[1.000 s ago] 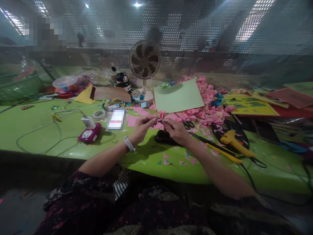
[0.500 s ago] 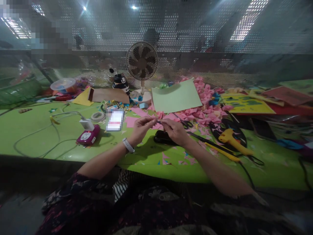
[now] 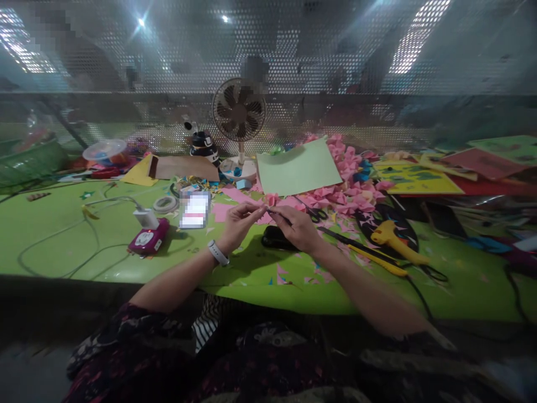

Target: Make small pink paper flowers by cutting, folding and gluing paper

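Over the green table, my left hand [image 3: 242, 223] and my right hand [image 3: 297, 225] meet fingertip to fingertip. Both are closed in a pinch, and what sits between the fingers is too small to make out. Just behind the fingertips is a pink folded paper piece [image 3: 271, 199]; whether it is touched I cannot tell. A black case-like object [image 3: 276, 238] lies beneath my right hand. Pink paper sheets [image 3: 222, 212] lie beyond my left hand, and black-handled scissors [image 3: 318, 214] rest past my right hand.
A heap of pink folded paper [image 3: 339, 193] and a pale green sheet [image 3: 297, 169] lie at the back, near a fan [image 3: 239, 112]. A yellow glue gun [image 3: 396, 240] and yellow cutter [image 3: 377, 262] are right. Left are a lit phone [image 3: 195, 210] and a purple power socket [image 3: 149, 238].
The whole view has shifted slightly, with things sitting a little lower and further left. My hands stay together, their fingers only slightly changed in pose.
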The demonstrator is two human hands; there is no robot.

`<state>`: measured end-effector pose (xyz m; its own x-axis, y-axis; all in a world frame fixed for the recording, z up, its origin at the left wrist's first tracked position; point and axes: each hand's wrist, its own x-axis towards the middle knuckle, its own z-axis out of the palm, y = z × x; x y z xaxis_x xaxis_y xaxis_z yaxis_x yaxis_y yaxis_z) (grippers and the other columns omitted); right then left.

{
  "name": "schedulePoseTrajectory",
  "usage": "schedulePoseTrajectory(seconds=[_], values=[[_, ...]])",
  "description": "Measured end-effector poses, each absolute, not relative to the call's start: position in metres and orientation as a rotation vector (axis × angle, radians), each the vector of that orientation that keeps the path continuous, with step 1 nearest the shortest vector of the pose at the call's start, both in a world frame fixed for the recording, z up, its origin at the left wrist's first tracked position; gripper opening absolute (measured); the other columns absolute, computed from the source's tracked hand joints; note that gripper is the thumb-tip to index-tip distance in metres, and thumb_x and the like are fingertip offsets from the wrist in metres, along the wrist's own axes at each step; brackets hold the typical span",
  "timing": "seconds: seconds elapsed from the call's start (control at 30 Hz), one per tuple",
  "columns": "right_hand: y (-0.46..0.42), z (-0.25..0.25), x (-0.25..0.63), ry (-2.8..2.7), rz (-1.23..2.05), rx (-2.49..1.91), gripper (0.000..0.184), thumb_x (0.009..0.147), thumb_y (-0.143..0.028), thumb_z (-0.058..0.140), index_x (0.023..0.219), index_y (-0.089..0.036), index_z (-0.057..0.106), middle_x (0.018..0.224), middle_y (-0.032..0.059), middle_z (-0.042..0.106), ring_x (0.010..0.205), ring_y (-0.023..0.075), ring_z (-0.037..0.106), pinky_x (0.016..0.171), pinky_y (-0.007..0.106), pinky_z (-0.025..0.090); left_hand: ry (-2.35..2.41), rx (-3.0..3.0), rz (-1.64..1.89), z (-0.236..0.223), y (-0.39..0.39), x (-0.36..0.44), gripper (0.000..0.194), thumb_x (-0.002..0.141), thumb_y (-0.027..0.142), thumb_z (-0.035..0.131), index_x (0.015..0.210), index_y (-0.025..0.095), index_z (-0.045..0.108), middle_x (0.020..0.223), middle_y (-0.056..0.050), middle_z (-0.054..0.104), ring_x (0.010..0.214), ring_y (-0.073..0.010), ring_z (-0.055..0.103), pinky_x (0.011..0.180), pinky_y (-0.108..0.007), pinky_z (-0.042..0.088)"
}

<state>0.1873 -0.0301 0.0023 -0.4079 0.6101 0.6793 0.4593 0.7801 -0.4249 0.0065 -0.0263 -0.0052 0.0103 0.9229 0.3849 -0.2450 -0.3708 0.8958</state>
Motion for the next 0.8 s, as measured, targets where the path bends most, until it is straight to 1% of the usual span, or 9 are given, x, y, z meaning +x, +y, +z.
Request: schedulePoseTrajectory(seconds=[0.1, 0.23, 0.3, 0.43, 0.53, 0.6, 0.7, 0.8], values=[[-0.0287, 0.0042, 0.1892, -2.074, 0.233, -0.786, 0.022, 0.099, -0.029, 0.051, 0.107, -0.020, 0.069, 0.106, 0.0088, 0.075, 0.096, 0.0205, 0.071, 0.085, 0.033, 0.056, 0.767, 1.321, 1.525, -0.0059, -0.0263, 0.0069, 0.029, 0.067, 0.044, 0.084, 0.074, 0.017, 0.075, 0.070, -0.002, 0.068, 0.060, -0.0094, 0.055, 0.056, -0.024, 0.043], [-0.0279, 0.0044, 0.1905, -2.101, 0.295, -0.799, 0.022, 0.099, -0.028, 0.050, 0.104, -0.020, 0.069, 0.100, 0.0074, 0.076, 0.089, 0.0194, 0.071, 0.079, 0.031, 0.056, 0.777, 1.274, 1.477, -0.0075, -0.0263, 0.0071, 0.029, 0.065, 0.042, 0.085, 0.082, 0.019, 0.078, 0.075, -0.003, 0.071, 0.064, -0.0104, 0.058, 0.059, -0.024, 0.047], [-0.0286, 0.0034, 0.1900, -2.103, 0.285, -0.823, 0.022, 0.098, -0.030, 0.052, 0.107, -0.020, 0.068, 0.101, 0.0080, 0.075, 0.089, 0.0200, 0.071, 0.077, 0.031, 0.056, 0.776, 1.258, 1.476, -0.0083, -0.0258, 0.0071, 0.028, 0.065, 0.042, 0.086, 0.078, 0.019, 0.077, 0.071, -0.002, 0.070, 0.062, -0.0101, 0.057, 0.059, -0.024, 0.046], [-0.0304, -0.0001, 0.1881, -2.098, 0.166, -0.853, 0.024, 0.097, -0.033, 0.055, 0.113, -0.021, 0.067, 0.109, 0.0102, 0.074, 0.096, 0.0228, 0.070, 0.080, 0.033, 0.055, 0.786, 1.300, 1.512, -0.0077, -0.0259, 0.0071, 0.028, 0.067, 0.041, 0.085, 0.064, 0.017, 0.071, 0.061, 0.000, 0.065, 0.057, -0.0092, 0.055, 0.058, -0.024, 0.045], [-0.0293, -0.0020, 0.1875, -2.094, 0.141, -0.835, 0.023, 0.099, -0.032, 0.050, 0.109, -0.021, 0.068, 0.103, 0.0094, 0.074, 0.092, 0.0216, 0.070, 0.078, 0.033, 0.055, 0.788, 1.323, 1.512, -0.0063, -0.0270, 0.0073, 0.028, 0.066, 0.041, 0.086, 0.068, 0.017, 0.072, 0.066, -0.001, 0.067, 0.060, -0.0101, 0.056, 0.060, -0.025, 0.046], [-0.0277, -0.0022, 0.1879, -2.080, 0.145, -0.825, 0.023, 0.099, -0.032, 0.050, 0.109, -0.021, 0.068, 0.104, 0.0091, 0.074, 0.093, 0.0213, 0.070, 0.080, 0.033, 0.055, 0.779, 1.328, 1.502, -0.0058, -0.0273, 0.0075, 0.029, 0.066, 0.043, 0.085, 0.072, 0.017, 0.072, 0.069, -0.002, 0.067, 0.061, -0.0101, 0.057, 0.060, -0.025, 0.046], [-0.0255, -0.0009, 0.1891, -2.086, 0.199, -0.796, 0.021, 0.099, -0.031, 0.050, 0.108, -0.021, 0.067, 0.104, 0.0085, 0.074, 0.093, 0.0205, 0.070, 0.081, 0.032, 0.055, 0.780, 1.317, 1.495, -0.0058, -0.0269, 0.0079, 0.030, 0.066, 0.044, 0.085, 0.072, 0.017, 0.073, 0.068, -0.001, 0.066, 0.060, -0.0095, 0.055, 0.058, -0.024, 0.045], [-0.0255, 0.0016, 0.1898, -2.108, 0.276, -0.789, 0.021, 0.099, -0.030, 0.050, 0.106, -0.020, 0.067, 0.100, 0.0080, 0.074, 0.089, 0.0196, 0.070, 0.078, 0.031, 0.054, 0.789, 1.273, 1.474, -0.0060, -0.0264, 0.0084, 0.033, 0.063, 0.046, 0.086, 0.076, 0.018, 0.075, 0.070, -0.002, 0.069, 0.061, -0.0095, 0.056, 0.058, -0.023, 0.046]])
